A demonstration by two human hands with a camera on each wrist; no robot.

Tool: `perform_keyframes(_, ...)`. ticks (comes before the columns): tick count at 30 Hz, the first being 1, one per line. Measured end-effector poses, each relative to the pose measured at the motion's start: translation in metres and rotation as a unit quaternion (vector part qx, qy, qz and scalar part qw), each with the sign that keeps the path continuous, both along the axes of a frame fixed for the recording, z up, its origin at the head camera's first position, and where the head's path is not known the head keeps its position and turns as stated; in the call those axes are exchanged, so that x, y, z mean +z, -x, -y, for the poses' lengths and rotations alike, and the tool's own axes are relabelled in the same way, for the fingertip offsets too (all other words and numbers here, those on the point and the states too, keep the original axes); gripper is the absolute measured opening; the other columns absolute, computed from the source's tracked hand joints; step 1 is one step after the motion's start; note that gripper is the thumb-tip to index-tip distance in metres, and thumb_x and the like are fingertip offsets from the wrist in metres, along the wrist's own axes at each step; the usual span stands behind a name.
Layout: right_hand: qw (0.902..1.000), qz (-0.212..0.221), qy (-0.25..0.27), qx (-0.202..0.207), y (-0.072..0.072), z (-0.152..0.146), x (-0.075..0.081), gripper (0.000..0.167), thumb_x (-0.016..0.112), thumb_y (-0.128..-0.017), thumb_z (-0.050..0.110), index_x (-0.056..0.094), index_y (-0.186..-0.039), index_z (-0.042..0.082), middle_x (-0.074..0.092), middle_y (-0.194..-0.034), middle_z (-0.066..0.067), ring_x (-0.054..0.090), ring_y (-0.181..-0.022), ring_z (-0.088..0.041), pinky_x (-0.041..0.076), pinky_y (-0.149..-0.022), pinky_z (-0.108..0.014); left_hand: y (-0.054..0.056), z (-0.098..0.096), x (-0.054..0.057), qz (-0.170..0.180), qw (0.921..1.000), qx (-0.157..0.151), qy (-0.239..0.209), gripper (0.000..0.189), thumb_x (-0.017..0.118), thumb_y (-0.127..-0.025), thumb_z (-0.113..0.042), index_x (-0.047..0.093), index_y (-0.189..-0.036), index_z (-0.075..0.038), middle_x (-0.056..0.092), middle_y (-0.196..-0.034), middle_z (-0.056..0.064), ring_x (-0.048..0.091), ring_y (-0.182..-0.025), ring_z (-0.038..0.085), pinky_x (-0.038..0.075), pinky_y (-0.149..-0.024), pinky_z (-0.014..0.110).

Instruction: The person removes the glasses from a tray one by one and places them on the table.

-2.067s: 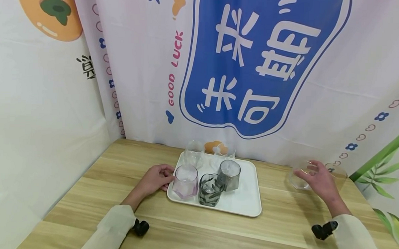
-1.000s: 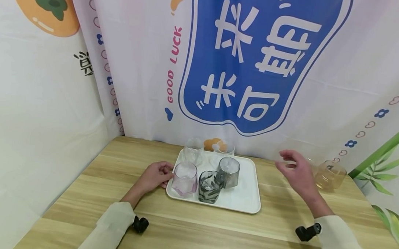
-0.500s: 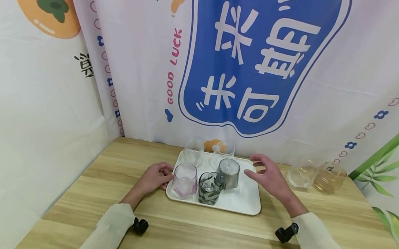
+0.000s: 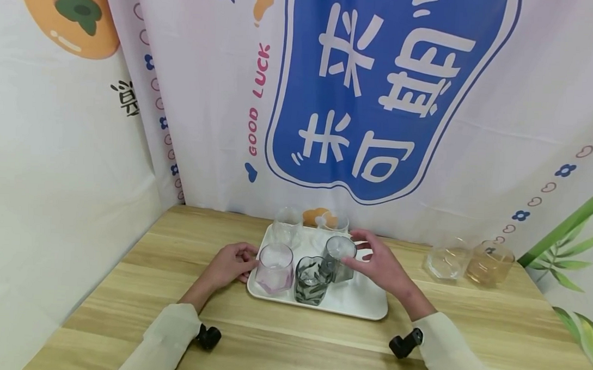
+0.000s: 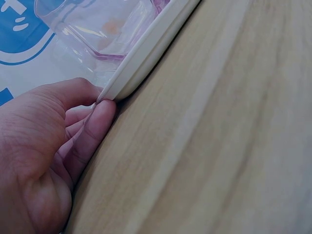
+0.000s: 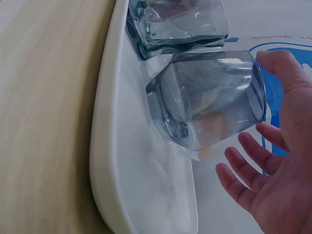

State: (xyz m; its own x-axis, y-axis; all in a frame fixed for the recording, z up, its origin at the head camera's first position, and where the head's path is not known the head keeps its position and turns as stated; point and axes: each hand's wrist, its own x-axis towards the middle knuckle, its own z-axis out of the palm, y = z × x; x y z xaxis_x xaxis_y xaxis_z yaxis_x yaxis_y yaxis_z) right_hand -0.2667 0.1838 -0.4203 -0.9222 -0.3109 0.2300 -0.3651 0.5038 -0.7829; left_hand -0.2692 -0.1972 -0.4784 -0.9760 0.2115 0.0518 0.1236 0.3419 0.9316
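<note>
The right hand (image 4: 379, 267) is open, fingers spread just beside the grey glass (image 4: 339, 259), not yet gripping it; that glass stands on the white tray (image 4: 366, 302) on the counter (image 4: 291, 342), touching the dark green glass (image 4: 311, 281); the left hand (image 4: 230, 267) pinches the tray's left rim beside the pink glass (image 4: 275, 268).
</note>
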Motion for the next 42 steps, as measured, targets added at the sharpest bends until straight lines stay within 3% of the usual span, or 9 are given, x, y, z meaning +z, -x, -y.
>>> perform_keyframes(7, 0.9996, -0.008, 0.000, 0.026, 0.000, 0.004, -0.004, 0.072, 0.084, -0.088, 0.030, 0.050, -0.144, 0.000, 0.055, -0.140, -0.021, 0.055, -0.120, -0.040, 0.053, -0.095, -0.056, -0.001, 0.000, -0.001, 0.001, 1.0000, 0.000, 0.000, 0.030, 0.073, -0.095, -0.003, 0.064, -0.120, 0.008, 0.065, -0.088, 0.011, 0.065, -0.065, 0.019, 0.061, -0.054, 0.032)
perform_keyframes(11, 0.9994, -0.012, -0.012, 0.031, -0.001, 0.006, -0.006, 0.073, 0.084, -0.088, 0.033, 0.051, -0.145, 0.002, 0.055, -0.142, -0.019, 0.055, -0.120, -0.037, 0.054, -0.094, -0.054, -0.002, 0.000, -0.002, 0.002, 1.0000, 0.001, 0.002, 0.030, 0.073, -0.095, -0.003, 0.064, -0.120, 0.008, 0.065, -0.088, 0.011, 0.065, -0.064, 0.019, 0.061, -0.054, 0.032)
perform_keyframes(16, 0.9994, -0.013, -0.017, 0.029, 0.000, 0.008, -0.010, 0.073, 0.085, -0.087, 0.032, 0.051, -0.145, 0.005, 0.055, -0.142, -0.016, 0.055, -0.120, -0.034, 0.054, -0.094, -0.055, -0.002, 0.000, -0.003, 0.005, 1.0000, 0.001, 0.005, 0.030, 0.074, -0.095, -0.003, 0.064, -0.121, 0.008, 0.065, -0.088, 0.011, 0.065, -0.064, 0.018, 0.061, -0.054, 0.032)
perform_keyframes(30, 0.9987, -0.038, -0.012, 0.030, 0.006, 0.016, -0.012, 0.066, 0.086, -0.087, 0.029, 0.056, -0.138, 0.000, 0.061, -0.129, -0.020, 0.058, -0.111, -0.033, 0.055, -0.084, -0.044, 0.002, 0.001, 0.000, 0.001, 1.0000, -0.003, 0.005, 0.029, 0.073, -0.096, -0.004, 0.064, -0.120, 0.008, 0.066, -0.088, 0.011, 0.066, -0.065, 0.019, 0.062, -0.055, 0.032)
perform_keyframes(42, 0.9965, -0.075, -0.036, 0.001, 0.006, 0.018, -0.012, 0.064, 0.088, -0.084, 0.032, 0.061, -0.133, 0.000, 0.064, -0.123, -0.017, 0.061, -0.105, -0.035, 0.057, -0.079, -0.038, 0.000, 0.000, 0.000, 0.005, 1.0000, -0.002, 0.005, 0.028, 0.073, -0.096, -0.005, 0.064, -0.119, 0.007, 0.066, -0.089, 0.011, 0.066, -0.065, 0.019, 0.062, -0.055, 0.032)
